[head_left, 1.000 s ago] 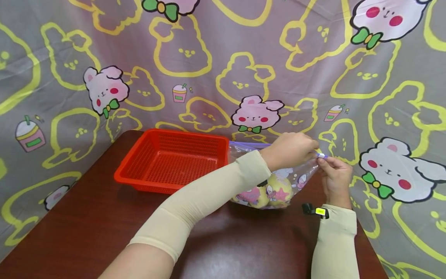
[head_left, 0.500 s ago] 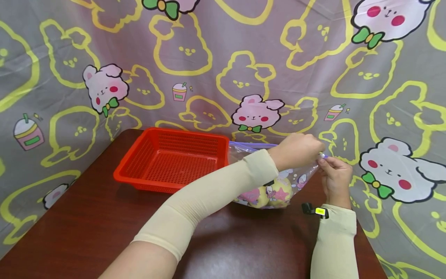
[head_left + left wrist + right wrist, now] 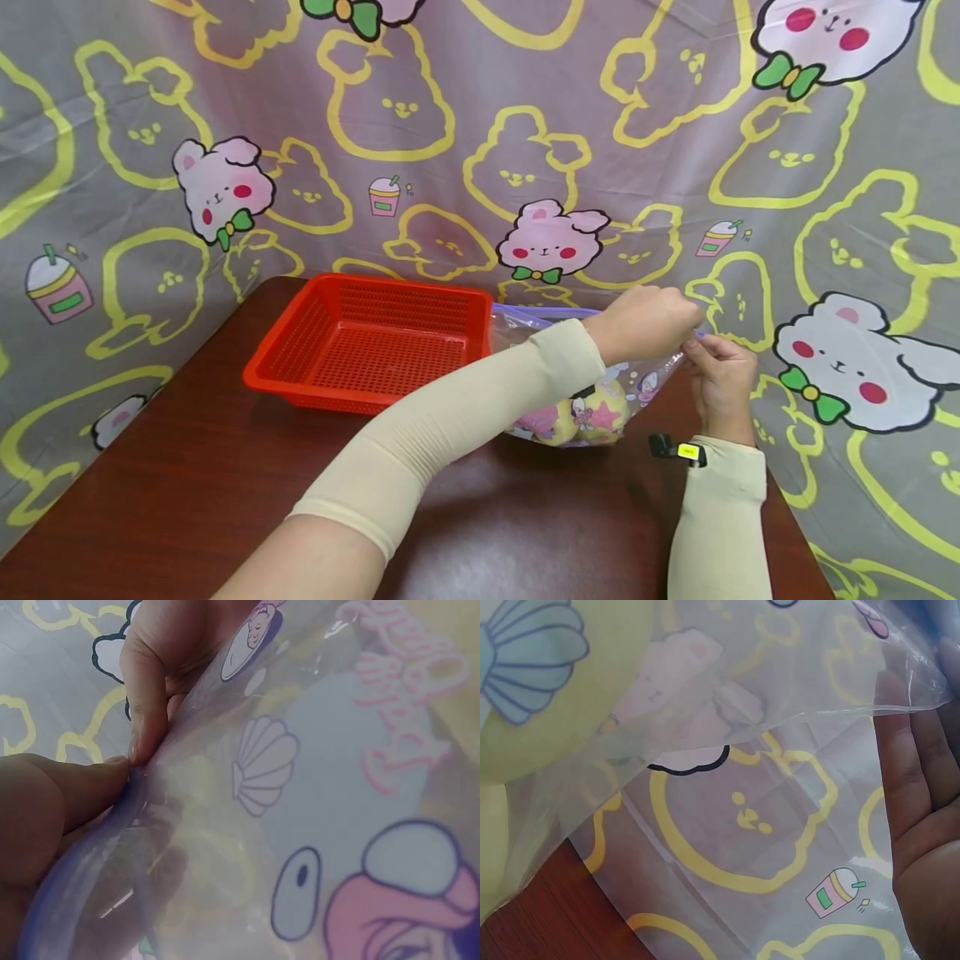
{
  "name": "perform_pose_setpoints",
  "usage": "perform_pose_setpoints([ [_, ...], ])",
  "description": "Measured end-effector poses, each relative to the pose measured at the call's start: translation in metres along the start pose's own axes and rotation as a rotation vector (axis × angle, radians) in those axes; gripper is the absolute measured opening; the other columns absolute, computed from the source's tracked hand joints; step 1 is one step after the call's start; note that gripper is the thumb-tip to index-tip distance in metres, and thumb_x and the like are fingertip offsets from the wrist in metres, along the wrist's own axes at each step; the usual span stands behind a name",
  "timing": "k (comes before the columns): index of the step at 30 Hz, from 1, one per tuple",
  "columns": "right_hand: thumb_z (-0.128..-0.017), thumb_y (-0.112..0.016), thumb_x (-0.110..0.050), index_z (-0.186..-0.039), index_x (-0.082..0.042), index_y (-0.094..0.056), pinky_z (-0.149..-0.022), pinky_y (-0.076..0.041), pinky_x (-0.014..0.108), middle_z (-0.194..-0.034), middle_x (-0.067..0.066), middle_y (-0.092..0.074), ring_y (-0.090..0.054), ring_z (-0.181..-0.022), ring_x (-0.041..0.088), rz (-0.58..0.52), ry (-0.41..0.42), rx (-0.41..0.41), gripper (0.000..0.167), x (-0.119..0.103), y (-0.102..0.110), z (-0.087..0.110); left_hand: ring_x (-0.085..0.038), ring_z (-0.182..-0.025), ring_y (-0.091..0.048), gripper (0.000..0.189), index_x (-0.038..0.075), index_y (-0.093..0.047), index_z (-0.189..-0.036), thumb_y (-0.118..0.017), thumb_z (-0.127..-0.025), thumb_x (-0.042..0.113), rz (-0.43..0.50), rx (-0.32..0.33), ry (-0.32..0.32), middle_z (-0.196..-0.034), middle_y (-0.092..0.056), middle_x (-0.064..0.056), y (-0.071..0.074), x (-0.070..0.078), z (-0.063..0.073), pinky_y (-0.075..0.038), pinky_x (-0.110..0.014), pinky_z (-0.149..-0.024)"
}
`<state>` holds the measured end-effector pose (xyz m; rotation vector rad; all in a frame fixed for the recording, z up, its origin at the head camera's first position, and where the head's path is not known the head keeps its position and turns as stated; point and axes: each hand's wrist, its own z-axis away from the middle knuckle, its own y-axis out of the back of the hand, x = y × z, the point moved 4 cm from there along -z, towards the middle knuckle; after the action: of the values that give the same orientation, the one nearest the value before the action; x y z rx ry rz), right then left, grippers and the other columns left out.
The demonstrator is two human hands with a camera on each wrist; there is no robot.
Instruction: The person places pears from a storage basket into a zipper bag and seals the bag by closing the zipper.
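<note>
A clear zip bag (image 3: pixel 633 379) with cartoon prints and a purple top edge (image 3: pixel 536 311) stands on the table. Inside it sit rounded yellow items (image 3: pixel 600 417) with pink star shapes on top; their kind is unclear through the film. My left hand (image 3: pixel 645 322) reaches across the bag and pinches its purple edge near the right corner. Just below and to the right, my right hand (image 3: pixel 723 379) holds that corner between thumb and fingers. Fingertips of both hands meet at the purple zip (image 3: pixel 124 806) in the left wrist view. The left forearm hides part of the bag.
A red perforated plastic basket (image 3: pixel 375 333) sits left of the bag, close against it. Both stand on a dark reddish-brown table (image 3: pixel 525 525). Behind and to the sides hangs a grey curtain (image 3: pixel 442 100) with cartoon prints.
My left hand has slid a little to the right along the bag's edge, up to the right hand. A small white piece at the corner is now covered. The right hand stays put.
</note>
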<state>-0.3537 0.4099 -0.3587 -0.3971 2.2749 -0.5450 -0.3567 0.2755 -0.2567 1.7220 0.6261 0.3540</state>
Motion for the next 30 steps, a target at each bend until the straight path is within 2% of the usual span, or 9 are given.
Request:
perform_pose_setpoints([
  [7, -0.082, -0.058, 0.026, -0.081, 0.018, -0.069, -0.049, -0.05, 0.024, -0.064, 0.014, -0.065, -0.058, -0.051, 0.017, 0.02, 0.013, 0.008, 0.013, -0.0018, -0.0009, 0.0005, -0.008, -0.074, -0.05, 0.013, 0.025, -0.066, -0.091, -0.055, -0.098, 0.021, 0.008, 0.008, -0.008, -0.08, -0.056, 0.009, -0.0013, -0.0005, -0.0026, -0.043, -0.027, -0.062],
  [10, -0.081, -0.059, 0.027, -0.083, 0.023, -0.066, -0.051, -0.051, 0.025, -0.066, 0.017, -0.066, -0.06, -0.053, 0.019, -0.017, 0.021, -0.007, 0.008, -0.0025, -0.0017, -0.0004, -0.008, -0.074, -0.05, 0.01, 0.024, -0.065, -0.089, -0.058, -0.097, 0.023, 0.014, 0.004, -0.006, -0.08, -0.056, 0.008, -0.0016, -0.0011, -0.0032, -0.043, -0.027, -0.063],
  [16, -0.08, -0.06, 0.026, -0.084, 0.025, -0.065, -0.052, -0.052, 0.026, -0.071, 0.021, -0.068, -0.063, -0.056, 0.021, -0.034, 0.03, -0.033, 0.006, -0.0047, -0.0042, -0.0006, -0.007, -0.08, -0.054, 0.007, 0.023, -0.066, -0.098, -0.06, -0.096, 0.027, 0.015, -0.021, -0.007, -0.086, -0.059, 0.008, -0.002, -0.0021, -0.0023, -0.047, -0.028, -0.067],
  [24, -0.081, -0.056, 0.028, -0.087, 0.027, -0.063, -0.057, -0.055, 0.027, -0.077, 0.024, -0.069, -0.068, -0.063, 0.025, -0.057, 0.026, -0.055, 0.009, -0.0043, -0.005, -0.0009, -0.008, -0.087, -0.058, 0.013, 0.022, -0.065, -0.106, -0.059, -0.096, 0.028, -0.028, -0.034, -0.015, -0.096, -0.062, 0.007, -0.0012, -0.0051, 0.0006, -0.05, -0.028, -0.071],
  [30, -0.079, -0.064, 0.023, -0.087, 0.029, -0.061, -0.053, -0.053, 0.027, -0.076, 0.026, -0.068, -0.069, -0.062, 0.026, -0.04, 0.031, -0.022, 0.009, -0.0042, -0.0032, -0.0011, -0.008, -0.092, -0.06, 0.02, 0.019, -0.065, -0.112, -0.058, -0.097, 0.03, -0.029, -0.043, -0.036, -0.101, -0.064, 0.007, -0.0014, -0.0092, 0.0028, -0.05, -0.027, -0.076],
])
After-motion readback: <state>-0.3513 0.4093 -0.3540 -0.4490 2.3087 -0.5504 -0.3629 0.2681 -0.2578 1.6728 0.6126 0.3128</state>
